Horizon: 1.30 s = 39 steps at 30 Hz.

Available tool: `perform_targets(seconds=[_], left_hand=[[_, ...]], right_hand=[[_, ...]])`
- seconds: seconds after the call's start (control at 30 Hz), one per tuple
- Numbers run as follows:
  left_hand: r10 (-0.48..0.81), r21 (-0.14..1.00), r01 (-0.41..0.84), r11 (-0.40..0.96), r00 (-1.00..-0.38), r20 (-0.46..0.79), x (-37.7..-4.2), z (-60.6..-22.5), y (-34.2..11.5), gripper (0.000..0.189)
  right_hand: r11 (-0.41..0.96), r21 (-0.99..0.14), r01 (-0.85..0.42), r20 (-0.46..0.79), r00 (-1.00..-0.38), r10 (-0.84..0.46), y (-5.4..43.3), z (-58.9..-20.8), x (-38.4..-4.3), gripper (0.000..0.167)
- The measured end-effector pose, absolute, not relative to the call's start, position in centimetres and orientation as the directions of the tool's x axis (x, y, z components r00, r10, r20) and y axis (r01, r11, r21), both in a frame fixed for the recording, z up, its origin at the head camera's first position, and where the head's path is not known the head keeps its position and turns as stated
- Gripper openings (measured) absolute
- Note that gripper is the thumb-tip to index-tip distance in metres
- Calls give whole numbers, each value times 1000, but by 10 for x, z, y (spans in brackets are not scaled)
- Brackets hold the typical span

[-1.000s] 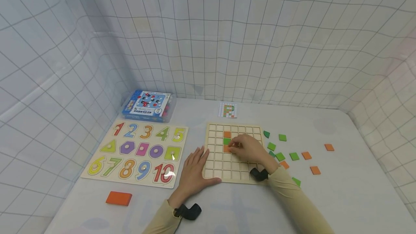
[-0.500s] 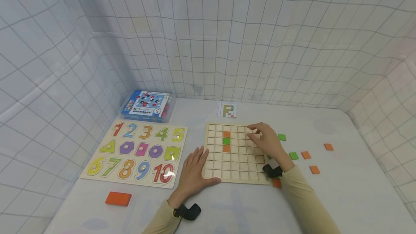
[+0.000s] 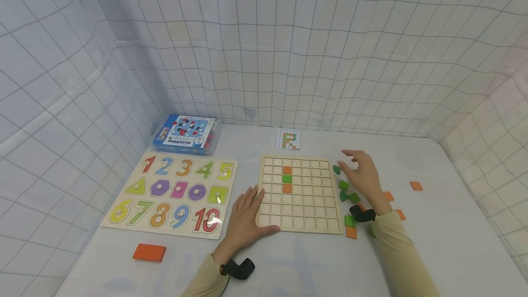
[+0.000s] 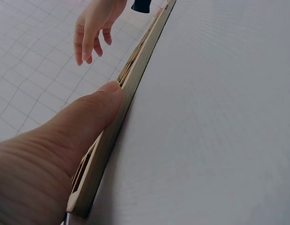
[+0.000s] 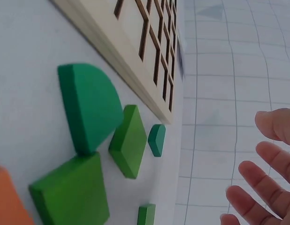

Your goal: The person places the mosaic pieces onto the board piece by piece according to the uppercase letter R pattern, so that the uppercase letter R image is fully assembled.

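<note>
A wooden grid board (image 3: 305, 200) lies in the middle of the table. One column holds an orange tile (image 3: 287, 170), a green tile (image 3: 287, 179) and a second orange tile (image 3: 287, 188). My left hand (image 3: 244, 218) rests at the board's near left corner, fingers straight along the left side. In the left wrist view its thumb (image 4: 95, 110) lies on the front rim. My right hand (image 3: 364, 175) hovers with spread fingers over the loose pieces right of the board, holding nothing. Below it in the right wrist view are a dark green quarter-round piece (image 5: 91, 105) and green square tiles (image 5: 72, 192).
A number-and-shape peg puzzle (image 3: 156, 196) lies to the left, with a blue box (image 3: 187, 134) behind it. An orange block (image 3: 150, 252) sits near the front left. Behind the board is a small pattern card (image 3: 287, 139). Loose orange tiles (image 3: 416, 186) lie on the right.
My right hand has left the lower orange tile in the board's column and moved right, off the board, its fingers spreading. My left hand has stayed in place.
</note>
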<state>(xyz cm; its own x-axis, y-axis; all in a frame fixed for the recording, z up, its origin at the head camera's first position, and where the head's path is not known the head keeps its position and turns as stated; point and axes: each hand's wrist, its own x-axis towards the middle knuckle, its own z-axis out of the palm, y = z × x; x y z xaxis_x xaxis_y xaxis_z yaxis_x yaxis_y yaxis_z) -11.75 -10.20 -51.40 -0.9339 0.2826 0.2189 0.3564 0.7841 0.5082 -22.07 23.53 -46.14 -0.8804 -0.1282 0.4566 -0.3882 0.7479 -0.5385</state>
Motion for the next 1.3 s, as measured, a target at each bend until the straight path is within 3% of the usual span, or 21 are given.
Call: perform_targets(seconds=[0.37, 1.03, 1.3], left_hand=[[279, 518, 347, 782, -938, 206, -118, -513, -103, 102], [285, 514, 353, 782, -935, 210, -118, -515, -102, 103], [285, 512, 353, 783, -935, 209, -118, -515, -103, 103]], right_hand=[[831, -533, -156, 272, -962, -6, 255, -459, -216, 42], [892, -453, 4, 3, -1000, 7, 266, -465, -216, 46], [891, -453, 21, -30, -1000, 8, 268, -466, -213, 40]])
